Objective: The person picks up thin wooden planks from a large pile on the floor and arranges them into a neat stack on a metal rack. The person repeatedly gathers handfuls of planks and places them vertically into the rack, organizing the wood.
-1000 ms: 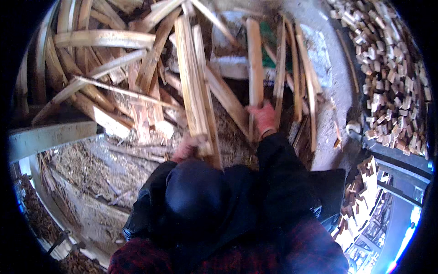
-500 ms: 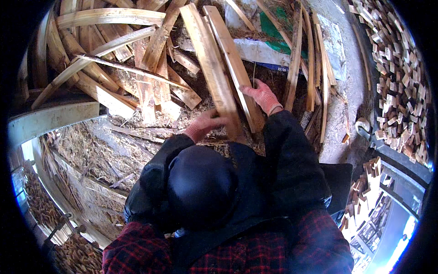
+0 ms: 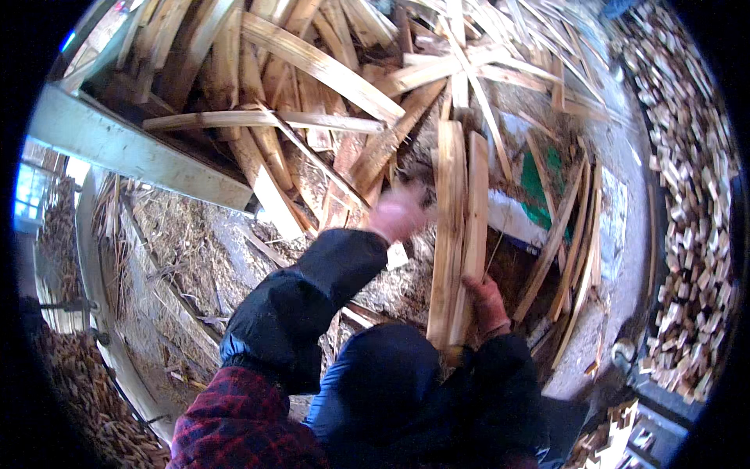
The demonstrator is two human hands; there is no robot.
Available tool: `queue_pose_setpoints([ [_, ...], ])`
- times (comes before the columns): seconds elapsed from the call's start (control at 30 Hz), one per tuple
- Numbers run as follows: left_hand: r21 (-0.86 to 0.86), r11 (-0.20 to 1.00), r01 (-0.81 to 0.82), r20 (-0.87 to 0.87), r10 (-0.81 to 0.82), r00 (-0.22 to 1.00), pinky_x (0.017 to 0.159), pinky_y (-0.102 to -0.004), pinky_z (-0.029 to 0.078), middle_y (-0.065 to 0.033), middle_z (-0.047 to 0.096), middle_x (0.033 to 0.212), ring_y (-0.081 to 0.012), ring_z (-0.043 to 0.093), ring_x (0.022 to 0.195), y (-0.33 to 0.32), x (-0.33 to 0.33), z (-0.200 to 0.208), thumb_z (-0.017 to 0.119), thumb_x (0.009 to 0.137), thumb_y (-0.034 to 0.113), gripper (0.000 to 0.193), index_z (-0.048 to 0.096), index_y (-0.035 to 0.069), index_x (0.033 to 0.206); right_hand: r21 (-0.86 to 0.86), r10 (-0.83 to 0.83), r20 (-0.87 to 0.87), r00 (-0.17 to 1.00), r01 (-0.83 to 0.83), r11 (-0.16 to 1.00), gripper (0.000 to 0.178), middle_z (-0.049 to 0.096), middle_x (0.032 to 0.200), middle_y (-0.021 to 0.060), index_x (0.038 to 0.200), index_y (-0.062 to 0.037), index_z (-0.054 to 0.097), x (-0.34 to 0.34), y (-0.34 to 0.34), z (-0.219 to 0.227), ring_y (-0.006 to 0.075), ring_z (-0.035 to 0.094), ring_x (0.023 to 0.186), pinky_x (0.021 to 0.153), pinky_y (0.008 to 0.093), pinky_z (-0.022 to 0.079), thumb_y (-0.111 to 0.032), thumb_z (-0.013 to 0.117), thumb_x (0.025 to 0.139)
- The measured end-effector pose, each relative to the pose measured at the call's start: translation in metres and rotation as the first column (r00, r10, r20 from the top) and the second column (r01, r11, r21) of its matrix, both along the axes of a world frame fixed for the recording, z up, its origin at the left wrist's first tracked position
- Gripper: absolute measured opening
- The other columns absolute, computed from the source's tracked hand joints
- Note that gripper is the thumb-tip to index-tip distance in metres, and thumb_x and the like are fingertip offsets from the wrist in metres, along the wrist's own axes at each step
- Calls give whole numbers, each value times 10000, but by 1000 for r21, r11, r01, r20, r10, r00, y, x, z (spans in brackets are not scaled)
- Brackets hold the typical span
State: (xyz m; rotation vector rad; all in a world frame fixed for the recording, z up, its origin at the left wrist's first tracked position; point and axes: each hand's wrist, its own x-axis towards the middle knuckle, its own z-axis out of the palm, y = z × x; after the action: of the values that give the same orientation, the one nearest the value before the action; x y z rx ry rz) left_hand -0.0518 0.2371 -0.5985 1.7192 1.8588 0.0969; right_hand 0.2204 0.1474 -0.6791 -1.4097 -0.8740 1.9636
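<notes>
Two long sawn wooden boards stand side by side in front of me, the left board (image 3: 447,227) touching the right board (image 3: 474,211) along most of its length. My right hand (image 3: 488,303), in a pinkish work glove, grips the outer edge of the right board near its lower end. My left hand (image 3: 398,215), gloved the same way, is stretched out left of the boards and apart from them. Motion smears its fingers, so what they do is unclear. Close to it lie loose wood slats (image 3: 383,148) from the heap.
A big tangled heap of split boards (image 3: 312,70) fills the far side. A pale beam (image 3: 141,144) crosses the left. Thin strips (image 3: 574,234) lean at right beside a green sheet (image 3: 539,176). Stacked cut wood (image 3: 687,156) lines the far right. Bark debris (image 3: 187,258) covers the ground at left.
The view has swung left, so the scene sits further right. My left hand has left the left board and reached forward and left. My right hand now holds lower on the right board.
</notes>
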Motion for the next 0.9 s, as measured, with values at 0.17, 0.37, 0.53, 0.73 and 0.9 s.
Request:
queue_pose_setpoints([
  [0.17, 291, 414, -862, 684, 540, 490, 815, -392, 522, -212, 670, 1031, -318, 661, 936, 128, -152, 19, 801, 690, 356, 695, 543, -100, 1147, 117, -116, 211, 971, 92, 989, 558, 631, 1059, 70, 1216, 18, 542, -23, -13, -1, 169, 583, 943, 845, 313, 458, -302, 734, 802],
  [0.37, -84, 540, -838, 987, 159, 3, 698, -310, 506, -98, 676, 899, -198, 630, 764, 157, -149, 53, 761, 810, 168, 297, 626, -23, 992, 134, 38, 440, 897, -107, 985, 609, 649, 1100, 122, 1221, 18, 530, -13, -6, -10, 235, 610, 985, 868, 345, 466, -395, 705, 809],
  [0.53, -60, 853, -519, 977, 157, 146, 785, -304, 539, -97, 656, 961, -179, 646, 847, 30, -30, 70, 671, 881, 216, 340, 573, -6, 1120, 244, -220, -92, 971, 236, 940, 561, 598, 1207, 136, 1349, 5, 452, 32, 40, 62, 218, 585, 1083, 948, 344, 462, -315, 593, 910],
  [0.73, -58, 998, 16, 510, 16, 860, 883, -411, 501, -166, 635, 1127, -309, 629, 1007, -60, 29, 45, 712, 790, 383, 599, 551, 21, 1240, 145, 221, 752, 621, -483, 864, 968, 478, 1382, 173, 1479, -99, 270, -46, 27, 50, 369, 622, 1047, 898, 408, 513, -299, 789, 686],
  [0.9, 574, 743, 346, -697, 222, 681, 937, -401, 474, -163, 507, 1337, -319, 543, 1163, 5, -155, 85, 605, 836, 333, 653, 406, 75, 1402, 184, -21, 960, 281, -569, 801, 921, 406, 1398, 268, 1459, -15, 252, -47, 6, 38, 425, 491, 1202, 1005, 422, 429, -301, 742, 734],
])
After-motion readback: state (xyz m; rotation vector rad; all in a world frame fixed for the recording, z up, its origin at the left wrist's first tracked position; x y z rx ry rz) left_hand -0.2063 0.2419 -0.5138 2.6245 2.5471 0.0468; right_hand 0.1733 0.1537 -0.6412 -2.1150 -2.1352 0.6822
